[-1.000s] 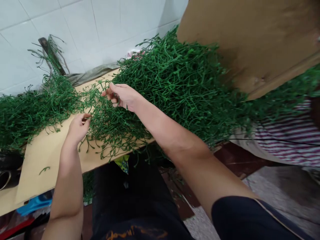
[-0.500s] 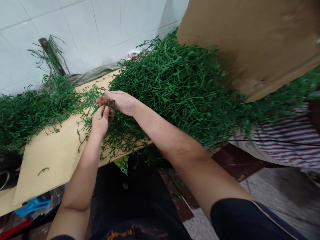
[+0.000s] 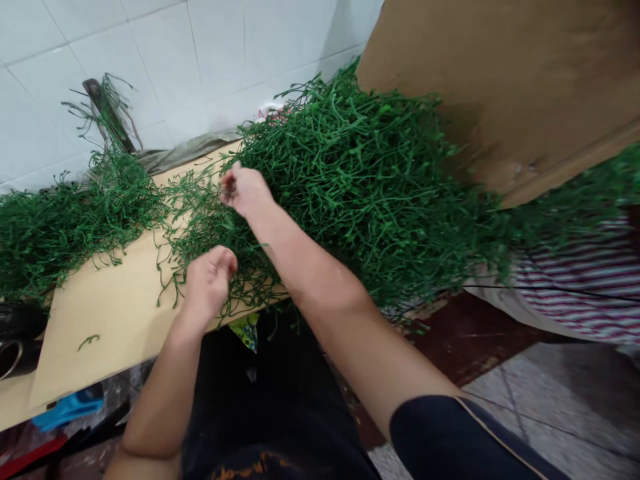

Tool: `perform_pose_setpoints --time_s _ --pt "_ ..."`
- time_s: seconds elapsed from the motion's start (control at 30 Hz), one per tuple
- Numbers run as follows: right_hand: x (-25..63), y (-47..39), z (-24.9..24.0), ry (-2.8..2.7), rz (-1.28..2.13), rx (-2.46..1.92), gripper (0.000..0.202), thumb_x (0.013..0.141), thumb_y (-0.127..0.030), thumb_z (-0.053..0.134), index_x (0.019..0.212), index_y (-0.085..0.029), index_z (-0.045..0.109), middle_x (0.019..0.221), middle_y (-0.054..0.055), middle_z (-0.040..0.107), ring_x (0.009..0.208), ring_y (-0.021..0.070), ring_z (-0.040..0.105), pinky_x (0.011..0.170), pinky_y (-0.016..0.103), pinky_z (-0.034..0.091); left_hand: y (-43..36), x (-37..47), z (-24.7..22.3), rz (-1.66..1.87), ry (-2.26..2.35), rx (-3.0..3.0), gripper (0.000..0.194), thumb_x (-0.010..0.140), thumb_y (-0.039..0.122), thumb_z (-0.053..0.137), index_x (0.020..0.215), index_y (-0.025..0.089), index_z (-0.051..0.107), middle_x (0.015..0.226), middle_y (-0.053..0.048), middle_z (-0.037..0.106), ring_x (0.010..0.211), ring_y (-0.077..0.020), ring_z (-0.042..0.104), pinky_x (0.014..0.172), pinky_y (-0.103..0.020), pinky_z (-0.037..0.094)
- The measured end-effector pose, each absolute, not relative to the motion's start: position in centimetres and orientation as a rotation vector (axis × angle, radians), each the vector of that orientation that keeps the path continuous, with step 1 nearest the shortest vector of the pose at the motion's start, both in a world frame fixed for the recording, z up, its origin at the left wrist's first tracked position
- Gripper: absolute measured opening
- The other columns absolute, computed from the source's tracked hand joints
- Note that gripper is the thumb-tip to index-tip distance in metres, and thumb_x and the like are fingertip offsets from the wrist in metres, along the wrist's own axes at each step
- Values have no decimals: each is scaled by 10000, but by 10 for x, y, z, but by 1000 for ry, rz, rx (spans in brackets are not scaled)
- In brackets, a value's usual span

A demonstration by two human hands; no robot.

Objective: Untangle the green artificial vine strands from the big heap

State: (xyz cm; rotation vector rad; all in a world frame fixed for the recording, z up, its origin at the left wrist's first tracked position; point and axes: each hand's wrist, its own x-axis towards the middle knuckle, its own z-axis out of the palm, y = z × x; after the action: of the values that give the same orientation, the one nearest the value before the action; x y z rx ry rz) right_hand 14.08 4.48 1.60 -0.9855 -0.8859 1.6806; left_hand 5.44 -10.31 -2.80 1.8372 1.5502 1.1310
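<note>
A big heap of thin green branching stems (image 3: 370, 167), which look like plastic plant pieces, covers the right part of the pale board. At the heap's left edge, my right hand (image 3: 246, 190) is curled, with its fingers drawn together; whatever they grip is blurred. Nearer my body, my left hand (image 3: 211, 277) is closed, thumb against the fingers, above looser stems (image 3: 200, 227). What it holds, if anything, is hidden. A small green bit shows against my right forearm, and I cannot tell whether a hand holds it.
More green stems (image 3: 55, 227) pile up on the left. One short stem (image 3: 89, 341) lies alone on the pale board (image 3: 115, 307). A brown cardboard sheet (image 3: 490, 80) leans over the heap at right. Behind is a white tiled wall (image 3: 165, 47). A blue object (image 3: 70, 407) sits below the board.
My hands were together over the loose stems and have come apart. The left one moved down toward my body; the right one went slightly up and to the right.
</note>
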Motion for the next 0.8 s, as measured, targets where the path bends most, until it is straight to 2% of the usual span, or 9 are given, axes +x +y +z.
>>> perform_pose_setpoints --time_s 0.13,0.23,0.33,0.43,0.53,0.6,0.67,0.7,0.8 --pt "156 50 25 -1003 1671 -879 389 947 -403 305 628 -183 334 487 -70 385 385 15 313 414 135 297 -117 45 -32 748 1626 2059 332 878 354 377 638 207 553 604 -20 572 610 -145 537 605 -277 409" --pt "162 31 34 -1272 1781 -741 408 943 -433 305 627 -178 344 477 -77 358 353 10 203 355 145 179 -105 22 -37 650 1774 2052 235 817 329 477 914 193 642 920 -86 657 885 -223 597 815 -370 453" --pt "165 17 37 -1416 1850 -647 433 934 -470 299 610 -183 324 462 -86 295 351 14 134 341 159 135 -86 -1 -35 872 1880 1985 434 745 258 539 1165 152 566 1179 -149 565 1082 -273 536 911 -430 438" --pt "167 11 34 -1467 1906 -588 455 930 -494 280 593 -189 299 460 -88 249 356 21 119 340 164 137 -68 -13 -27 1198 1874 1779 551 702 158 534 1252 164 491 1261 -151 490 1089 -245 529 843 -367 479" --pt "168 7 31 -1500 1947 -539 456 940 -476 258 586 -189 285 460 -90 220 357 21 110 345 160 140 -47 -12 -21 1427 1892 1658 629 646 165 635 1253 171 472 1299 -146 439 1117 -239 503 860 -337 459" --pt "169 2 31 -1519 1971 -523 454 946 -462 247 584 -190 274 455 -93 204 354 21 106 348 156 142 -33 -7 -21 1500 1867 1662 557 630 209 684 1163 169 528 1220 -119 491 1070 -219 515 865 -321 443" --pt "170 -2 31 -1530 1985 -503 455 949 -455 236 581 -190 267 447 -94 195 350 21 108 352 154 145 -20 -3 -21 1453 1770 1668 273 698 246 633 953 157 591 972 -63 572 898 -166 549 787 -278 446" --pt "171 -3 31 -1540 1987 -496 457 949 -456 235 580 -189 270 443 -95 196 349 21 110 354 154 147 -16 -2 -21 1420 1729 1651 131 744 248 580 837 156 586 816 -28 561 779 -137 538 722 -251 438" --pt "180 -2 27 -1656 1948 -562 472 932 -487 276 580 -178 329 433 -89 259 350 18 141 361 164 164 -9 -5 -16 1468 1736 1551 141 798 203 475 664 173 507 565 40 421 546 -94 407 572 -210 364"
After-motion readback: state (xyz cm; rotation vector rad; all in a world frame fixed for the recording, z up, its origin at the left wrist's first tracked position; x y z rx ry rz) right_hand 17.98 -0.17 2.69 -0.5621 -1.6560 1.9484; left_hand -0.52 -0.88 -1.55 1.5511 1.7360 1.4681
